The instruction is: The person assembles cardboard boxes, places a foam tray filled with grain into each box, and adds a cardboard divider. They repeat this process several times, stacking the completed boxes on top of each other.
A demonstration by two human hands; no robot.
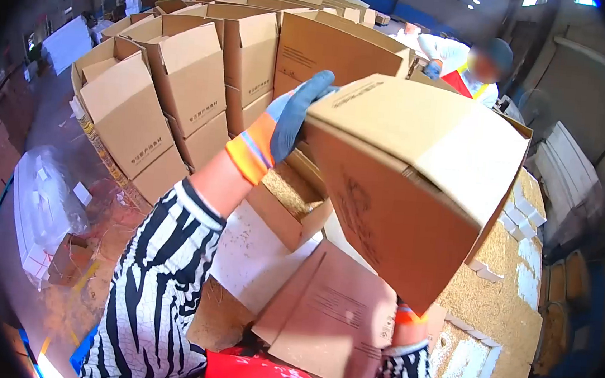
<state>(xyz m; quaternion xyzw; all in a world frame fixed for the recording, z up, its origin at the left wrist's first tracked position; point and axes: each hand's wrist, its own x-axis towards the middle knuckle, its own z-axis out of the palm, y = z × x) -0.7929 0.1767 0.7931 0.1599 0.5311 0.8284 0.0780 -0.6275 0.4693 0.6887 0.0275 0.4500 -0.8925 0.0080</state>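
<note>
A cardboard box (396,190) is held up and tilted in front of me, its top flaps folded over. My left hand (300,113), in a blue and orange glove, is closed on the box's upper left edge. My right hand is hidden behind the lower right part of the box; only its orange cuff and striped sleeve show below. Under the raised box, an open box (291,195) holds yellowish grain-like material. Flat cardboard pieces (335,314) lie beneath, beside a white sheet (243,249).
Rows of stacked boxes (183,70) stand at the left and back. A co-worker (464,66) is at the back right. Loose yellowish material (486,306) with white blocks covers the right surface. Plastic-wrapped items (46,202) stand at the left.
</note>
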